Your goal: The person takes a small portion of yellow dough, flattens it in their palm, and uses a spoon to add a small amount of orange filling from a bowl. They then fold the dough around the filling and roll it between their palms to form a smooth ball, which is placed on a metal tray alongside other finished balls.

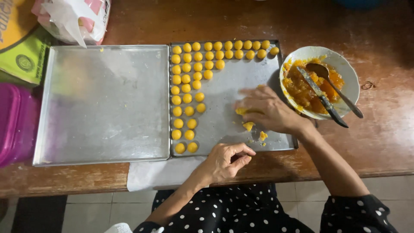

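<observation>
My right hand (268,112) rests palm down on the right metal tray (233,86), its fingers pressing a small yellow lump of filling (240,111). Two more yellow lumps (249,126) lie on the tray just in front of it. My left hand (226,160) sits at the near edge of that tray with fingers curled, thumb against fingertips; I cannot see anything in it. Several small yellow balls (197,67) stand in rows along the tray's far edge and left side.
A second, bare metal tray (103,103) lies to the left. A white bowl (351,73) of orange filling with a spoon (336,84) and a knife (321,97) stands at the right. A pink box (15,123), packages and a plastic bag (77,17) sit far left.
</observation>
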